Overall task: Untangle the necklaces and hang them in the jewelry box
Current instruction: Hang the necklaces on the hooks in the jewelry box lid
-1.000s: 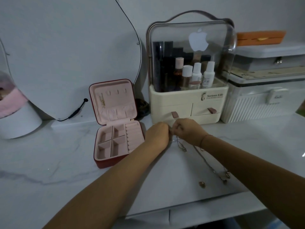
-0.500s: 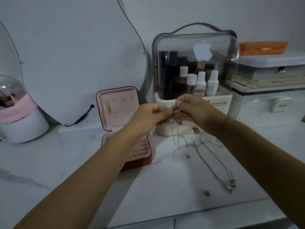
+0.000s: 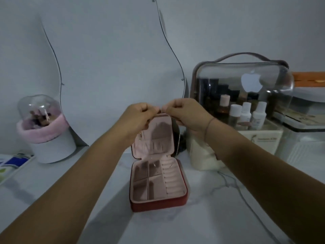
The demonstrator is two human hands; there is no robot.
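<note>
Left hand (image 3: 139,118): fingers curled, pinching the necklace (image 3: 155,166).
Right hand (image 3: 184,113): pinching it too, just beside the left.
Chain: I see it faintly, hanging down before the box lid (image 3: 158,138).
Nearer the lid: I judge the left hand.

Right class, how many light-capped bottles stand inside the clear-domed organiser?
4: a pink-capped bottle at the left, then three white-capped bottles in a row to its right. The dark containers behind may hide more.

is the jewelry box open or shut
Open. The jewelry box has its lid standing upright at the back, pink lining showing, and the divided compartments below lie uncovered.
</note>
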